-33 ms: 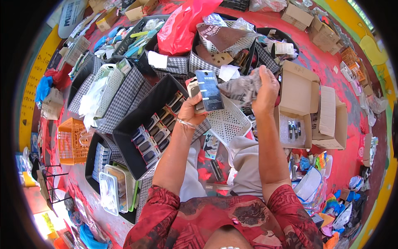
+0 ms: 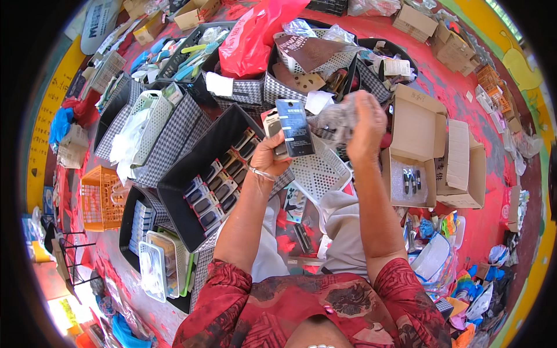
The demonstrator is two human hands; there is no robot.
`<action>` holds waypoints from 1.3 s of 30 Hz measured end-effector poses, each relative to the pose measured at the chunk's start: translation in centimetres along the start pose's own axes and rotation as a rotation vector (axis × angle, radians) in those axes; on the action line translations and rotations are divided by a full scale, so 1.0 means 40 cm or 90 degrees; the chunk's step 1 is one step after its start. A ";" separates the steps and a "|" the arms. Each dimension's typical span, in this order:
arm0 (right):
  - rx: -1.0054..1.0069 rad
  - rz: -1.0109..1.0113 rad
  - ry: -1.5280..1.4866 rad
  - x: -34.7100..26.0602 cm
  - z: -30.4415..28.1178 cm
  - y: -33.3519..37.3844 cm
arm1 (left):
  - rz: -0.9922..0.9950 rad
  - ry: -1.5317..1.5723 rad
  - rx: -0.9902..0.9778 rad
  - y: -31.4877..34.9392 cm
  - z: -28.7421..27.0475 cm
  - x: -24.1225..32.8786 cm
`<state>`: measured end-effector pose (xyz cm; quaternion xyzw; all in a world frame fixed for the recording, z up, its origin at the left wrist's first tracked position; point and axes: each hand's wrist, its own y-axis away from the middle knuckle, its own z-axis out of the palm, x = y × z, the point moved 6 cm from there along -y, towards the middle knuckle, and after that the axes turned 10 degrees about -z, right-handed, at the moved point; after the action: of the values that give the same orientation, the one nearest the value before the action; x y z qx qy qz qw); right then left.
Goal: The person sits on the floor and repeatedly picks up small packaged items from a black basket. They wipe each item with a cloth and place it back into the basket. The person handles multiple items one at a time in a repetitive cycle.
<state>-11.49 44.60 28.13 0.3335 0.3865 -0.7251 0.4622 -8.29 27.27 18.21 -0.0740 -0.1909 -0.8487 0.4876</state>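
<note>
My left hand (image 2: pixel 268 158) is raised in front of me and grips a dark flat packaged card (image 2: pixel 295 127), with a second lighter pack (image 2: pixel 271 123) tucked behind it. My right hand (image 2: pixel 366 124), just to the right, is closed on a crumpled clear plastic bag (image 2: pixel 335 119). Under both hands lies a white perforated basket (image 2: pixel 320 172). Left of it a long black bin (image 2: pixel 184 174) holds several similar packaged items in rows.
An open cardboard box (image 2: pixel 413 124) with small dark items stands at my right. Patterned fabric bins (image 2: pixel 174 136), an orange crate (image 2: pixel 98 197), a red plastic bag (image 2: pixel 249 35) and more cartons crowd the red floor. My knees are below the basket.
</note>
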 end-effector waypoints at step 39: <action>-0.515 -0.252 0.676 0.041 0.145 0.117 | 0.195 -0.027 0.185 0.003 -0.048 0.045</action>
<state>-8.45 37.60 28.34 0.3677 0.8538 -0.3332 0.1573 -9.01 25.01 17.05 -0.0490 -0.3083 -0.7266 0.6121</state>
